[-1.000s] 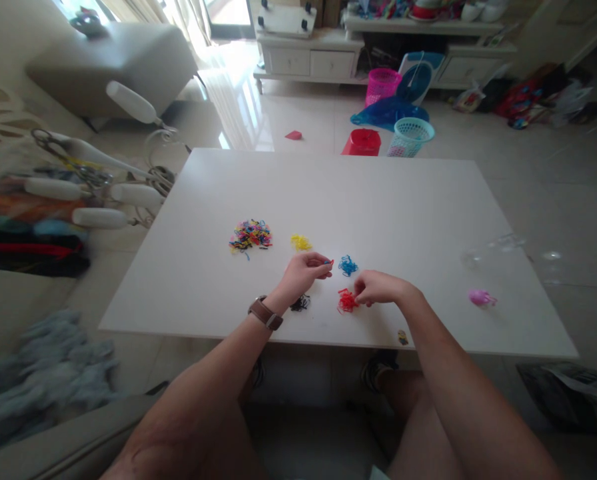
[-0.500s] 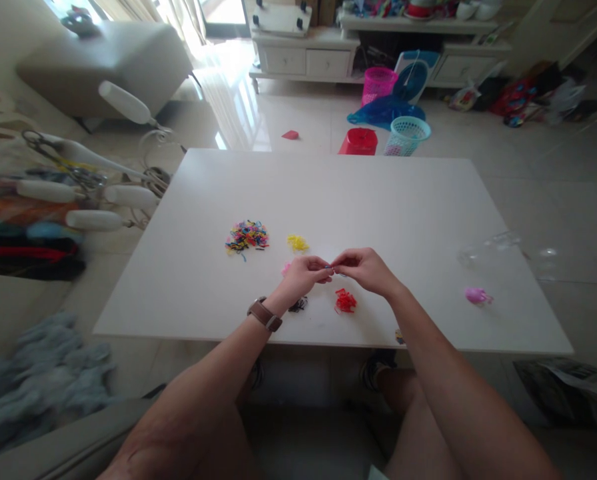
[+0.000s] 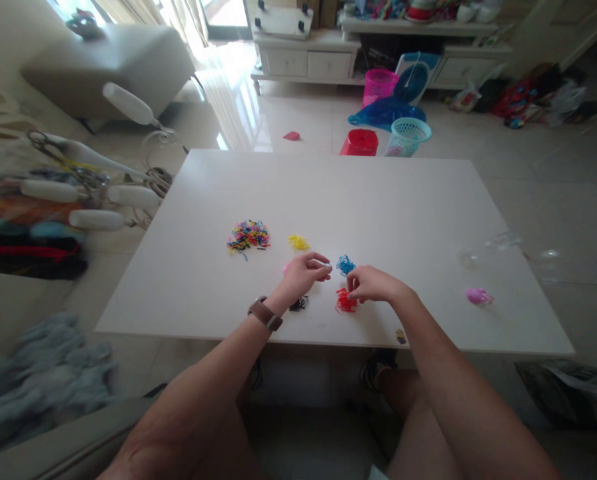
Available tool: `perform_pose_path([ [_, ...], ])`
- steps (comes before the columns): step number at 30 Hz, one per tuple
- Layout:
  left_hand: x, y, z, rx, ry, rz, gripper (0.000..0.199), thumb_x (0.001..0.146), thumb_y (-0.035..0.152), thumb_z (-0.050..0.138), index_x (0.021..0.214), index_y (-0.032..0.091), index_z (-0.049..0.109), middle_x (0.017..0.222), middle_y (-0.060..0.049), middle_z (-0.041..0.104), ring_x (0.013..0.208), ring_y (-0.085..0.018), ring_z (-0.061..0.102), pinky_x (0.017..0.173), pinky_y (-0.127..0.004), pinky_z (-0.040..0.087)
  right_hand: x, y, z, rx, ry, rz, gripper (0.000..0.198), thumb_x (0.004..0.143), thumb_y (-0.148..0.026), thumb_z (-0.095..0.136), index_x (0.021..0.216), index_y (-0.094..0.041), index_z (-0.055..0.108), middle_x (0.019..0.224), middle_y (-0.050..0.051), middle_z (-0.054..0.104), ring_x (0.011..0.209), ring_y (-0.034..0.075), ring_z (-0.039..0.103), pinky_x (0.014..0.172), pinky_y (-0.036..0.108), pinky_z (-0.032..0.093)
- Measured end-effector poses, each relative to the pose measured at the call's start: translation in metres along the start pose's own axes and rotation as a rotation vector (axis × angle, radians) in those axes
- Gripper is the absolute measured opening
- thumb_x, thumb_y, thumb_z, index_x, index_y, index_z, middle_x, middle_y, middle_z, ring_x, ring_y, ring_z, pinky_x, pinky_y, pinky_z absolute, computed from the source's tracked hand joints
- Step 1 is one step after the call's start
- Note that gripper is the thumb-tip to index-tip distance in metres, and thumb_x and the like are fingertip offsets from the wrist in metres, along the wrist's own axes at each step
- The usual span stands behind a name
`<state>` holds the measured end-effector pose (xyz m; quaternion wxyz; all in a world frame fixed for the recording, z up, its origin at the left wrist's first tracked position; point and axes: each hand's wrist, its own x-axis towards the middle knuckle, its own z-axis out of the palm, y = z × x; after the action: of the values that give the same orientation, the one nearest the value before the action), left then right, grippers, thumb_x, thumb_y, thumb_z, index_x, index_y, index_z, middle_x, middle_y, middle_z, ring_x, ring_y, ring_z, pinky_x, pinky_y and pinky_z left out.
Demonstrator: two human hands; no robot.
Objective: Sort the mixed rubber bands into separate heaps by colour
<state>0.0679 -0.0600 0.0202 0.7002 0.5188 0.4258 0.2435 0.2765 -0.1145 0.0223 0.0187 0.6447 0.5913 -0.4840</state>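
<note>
The right hand [image 3: 376, 284] bends down at the red bands [image 3: 345, 304], its fingertips over the edge of their pile; the grip looks nearly closed, but I cannot tell whether it has hold of a band. The left hand [image 3: 306, 269] is just beside, with its grip narrowed between thumb and fingers; something pale is at the tips, too small for me to name. The blue bands [image 3: 345, 265] lie between the two hands, a little farther from the person. Near the left hand are the pink bands [image 3: 286, 268], partly hidden, the black bands [image 3: 298, 305] and the yellow bands [image 3: 298, 243]. Farther left on the white counter [image 3: 388, 200] is a mixed pile [image 3: 248, 236]; well apart at right lies a pink toy [image 3: 478, 297].
</note>
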Motion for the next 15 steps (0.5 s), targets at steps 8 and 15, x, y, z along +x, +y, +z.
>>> perform_pose_path([
  [8, 0.002, -0.002, 0.0, -0.033, 0.002, -0.022, 0.022, 0.075, 0.032, 0.08, 0.079, 0.016, 0.065, 0.074, -0.006, 0.073, 0.072, -0.017, 0.071, 0.072, -0.03, 0.056, -0.005, -0.019, -0.008, -0.015, 0.322, -0.136, 0.003, 0.078, -0.018, 0.065, 0.078, -0.018, 0.068, 0.069, 0.002, 0.07, 0.061, 0.014, 0.064, 0.06, 0.023, 0.046],
  [15, 0.002, -0.004, 0.0, -0.068, -0.012, -0.011, 0.029, 0.073, 0.037, 0.082, 0.079, 0.015, 0.064, 0.074, -0.007, 0.073, 0.073, -0.017, 0.071, 0.073, -0.031, 0.056, -0.004, -0.028, -0.003, 0.361, 0.365, -0.386, 0.019, 0.078, -0.03, 0.07, 0.094, -0.019, 0.071, 0.086, 0.004, 0.075, 0.073, 0.015, 0.066, 0.068, 0.026, 0.052],
])
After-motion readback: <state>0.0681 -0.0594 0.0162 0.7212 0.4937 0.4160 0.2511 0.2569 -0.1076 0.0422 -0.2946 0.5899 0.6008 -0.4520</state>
